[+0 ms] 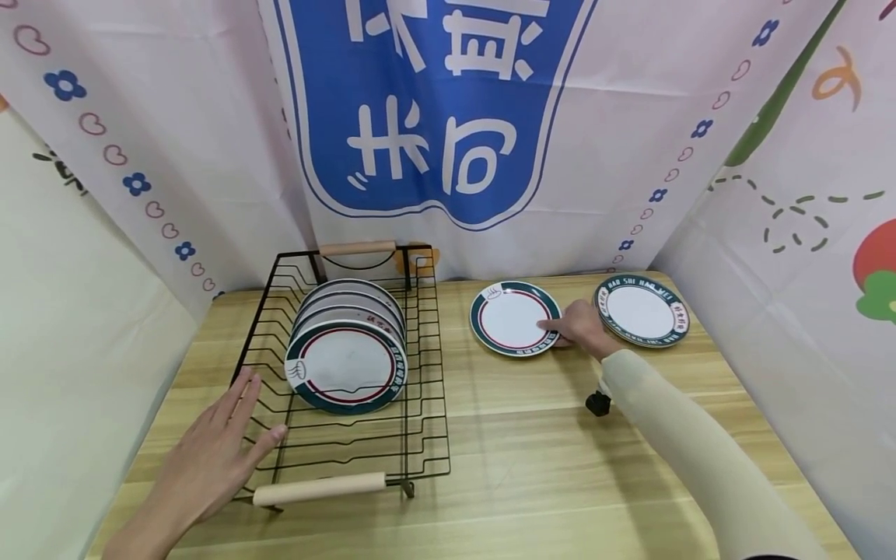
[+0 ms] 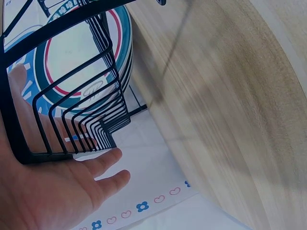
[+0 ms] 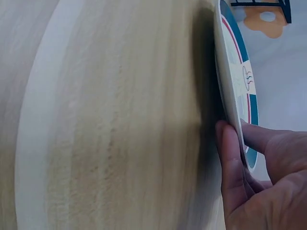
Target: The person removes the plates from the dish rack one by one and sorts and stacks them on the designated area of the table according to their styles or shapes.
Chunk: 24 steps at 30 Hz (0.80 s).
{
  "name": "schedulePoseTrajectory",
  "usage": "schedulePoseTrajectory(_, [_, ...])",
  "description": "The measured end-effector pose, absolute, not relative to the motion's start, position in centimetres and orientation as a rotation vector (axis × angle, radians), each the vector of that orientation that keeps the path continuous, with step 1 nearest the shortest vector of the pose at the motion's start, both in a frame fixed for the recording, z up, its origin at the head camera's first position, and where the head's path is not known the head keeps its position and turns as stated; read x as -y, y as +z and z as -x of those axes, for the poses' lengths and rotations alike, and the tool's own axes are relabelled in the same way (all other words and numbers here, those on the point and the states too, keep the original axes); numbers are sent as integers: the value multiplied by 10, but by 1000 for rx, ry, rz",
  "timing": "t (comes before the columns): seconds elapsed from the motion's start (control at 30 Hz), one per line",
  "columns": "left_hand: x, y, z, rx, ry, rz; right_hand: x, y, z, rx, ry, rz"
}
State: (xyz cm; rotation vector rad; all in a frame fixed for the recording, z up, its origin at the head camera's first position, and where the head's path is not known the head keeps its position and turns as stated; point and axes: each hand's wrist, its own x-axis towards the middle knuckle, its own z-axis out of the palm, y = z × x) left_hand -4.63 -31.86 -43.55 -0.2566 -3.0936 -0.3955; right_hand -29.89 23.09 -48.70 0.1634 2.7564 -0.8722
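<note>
My right hand (image 1: 584, 328) pinches the right edge of a round white plate (image 1: 507, 319) with a green rim and a red ring. In the right wrist view the thumb lies on the plate's face (image 3: 240, 52) and the fingers are beneath it, with the plate close over the table. My left hand (image 1: 213, 451) rests along the left side of a black wire dish rack with wooden handles (image 1: 320, 489), its fingers extended. Several plates stand leaning one behind another in the rack; the front plate (image 1: 343, 365) shows its matching green and red border.
A low stack of green-rimmed plates (image 1: 640, 307) lies at the back right of the wooden table (image 1: 518, 482). Printed cloth walls (image 1: 231, 132) enclose the back and both sides. A small black object (image 1: 598, 403) shows under the right wrist.
</note>
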Motion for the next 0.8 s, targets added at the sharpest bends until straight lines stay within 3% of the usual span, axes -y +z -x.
schedulePoseTrajectory(0.37, [317, -434, 47, 3101, -407, 261, -231, -482, 298, -2777, -712, -109])
schedulePoseTrajectory(0.8, [318, -437, 46, 3083, -403, 261, -204, -428, 291, -3001, -345, 125])
